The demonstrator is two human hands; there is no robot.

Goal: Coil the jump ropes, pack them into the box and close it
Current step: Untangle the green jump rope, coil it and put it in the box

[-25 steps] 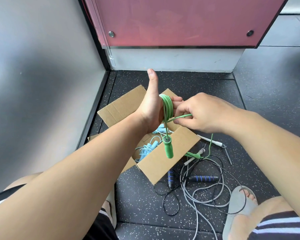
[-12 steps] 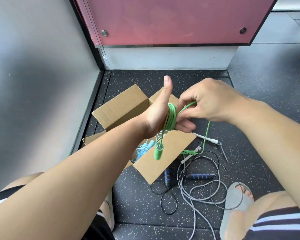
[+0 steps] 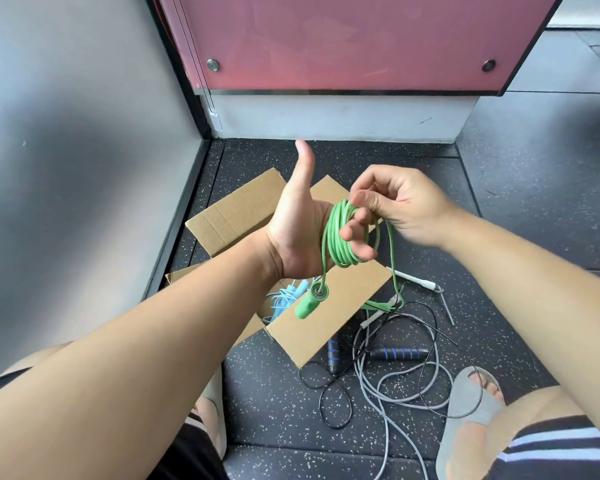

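A dark speckled rubber floor (image 3: 274,403) meets a grey wall (image 3: 66,133) on the left and a red panel (image 3: 343,39) ahead. On it sits an open cardboard box (image 3: 343,299) holding a light blue jump rope (image 3: 284,299). Above the box, the left hand (image 3: 298,233), thumb up, curls its fingers through the coiled green jump rope (image 3: 335,237). The right hand (image 3: 409,209) pinches its loose strand. A black jump rope with blue-striped handles (image 3: 399,353) lies tangled with others beside the box.

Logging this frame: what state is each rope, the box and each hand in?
green rope: partly coiled round left hand, one handle dangling
box: open, flaps up
light blue rope: inside box
black rope: loose on floor
grey rope: loose on floor
left hand: holds coil
right hand: pinches green rope's free run
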